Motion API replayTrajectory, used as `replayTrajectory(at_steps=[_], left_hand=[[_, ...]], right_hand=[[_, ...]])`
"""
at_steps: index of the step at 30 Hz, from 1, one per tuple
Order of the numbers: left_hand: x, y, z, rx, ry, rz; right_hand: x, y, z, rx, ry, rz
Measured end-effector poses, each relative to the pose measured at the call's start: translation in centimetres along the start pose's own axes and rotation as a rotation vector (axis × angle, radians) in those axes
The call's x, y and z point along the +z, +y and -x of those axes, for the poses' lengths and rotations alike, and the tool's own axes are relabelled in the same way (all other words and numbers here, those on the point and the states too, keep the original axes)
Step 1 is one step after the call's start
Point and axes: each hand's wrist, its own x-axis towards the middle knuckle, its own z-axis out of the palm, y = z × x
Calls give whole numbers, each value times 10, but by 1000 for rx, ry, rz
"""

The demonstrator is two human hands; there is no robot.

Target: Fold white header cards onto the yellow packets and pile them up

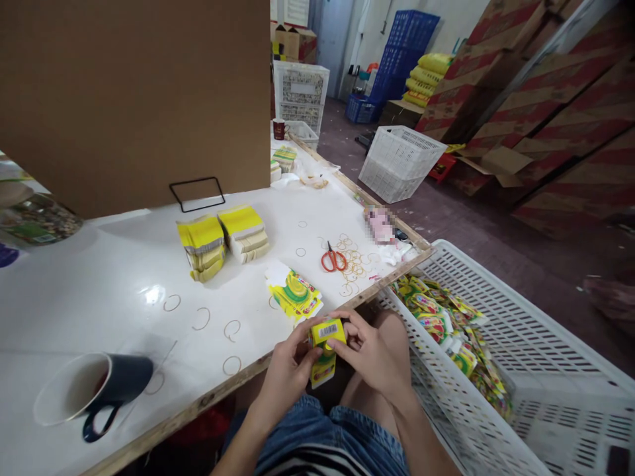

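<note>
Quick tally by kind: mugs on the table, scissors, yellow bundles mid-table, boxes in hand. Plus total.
Mugs: 2 (dark blue mug, red mug)
Scissors: 1
Yellow bundles: 2 (left bundle, right bundle)
Boxes: 1 (yellow box, held by left hand and right hand)
Total: 6

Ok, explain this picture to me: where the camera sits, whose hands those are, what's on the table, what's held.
There is no machine here: the one picture comes from a camera worn on a person's head, looking down. The left hand and right hand are that person's own; together they grip a small yellow carton with a barcode, above the lap. On the white table lie stacks of yellow flat cartons, red scissors, loose rubber bands and a dark mug. A white crate at the right holds printed packets.
</note>
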Motion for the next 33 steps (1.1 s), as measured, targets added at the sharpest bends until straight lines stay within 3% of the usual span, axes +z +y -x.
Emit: replayTrajectory(at_steps=[4, 9, 13, 16, 17, 20, 22, 24, 26, 29, 33], left_hand=[[-2, 5, -1, -35, -101, 203], [-5, 9, -3, -88, -90, 359], [3, 6, -2, -44, -82, 324], [7, 4, -3, 55, -35, 165], [6, 2, -5, 98, 1, 73], [-4, -6, -13, 205, 166, -276], [-14, -14, -19, 226, 232, -483], [-22, -24, -25, 212, 219, -626], [-25, -33, -28, 197, 187, -719], [-25, -39, -27, 203, 168, -783], [-27, -38, -24, 195, 145, -744]], right_hand=[[7, -3, -1, -6, 53, 82], [9, -3, 0, -124, 150, 118], [12, 4, 3, -240, 236, 5], [7, 6, 6, -303, 270, -7], [2, 6, 7, -348, 371, 57], [-22, 5, 2, -451, 864, 343], [-33, 6, -9, -447, 1046, 474], [-31, 11, -25, -428, 984, 493], [-16, 20, -46, -368, 760, 407], [19, 33, -76, -169, 453, 255], [45, 39, -95, -111, 399, 159]])
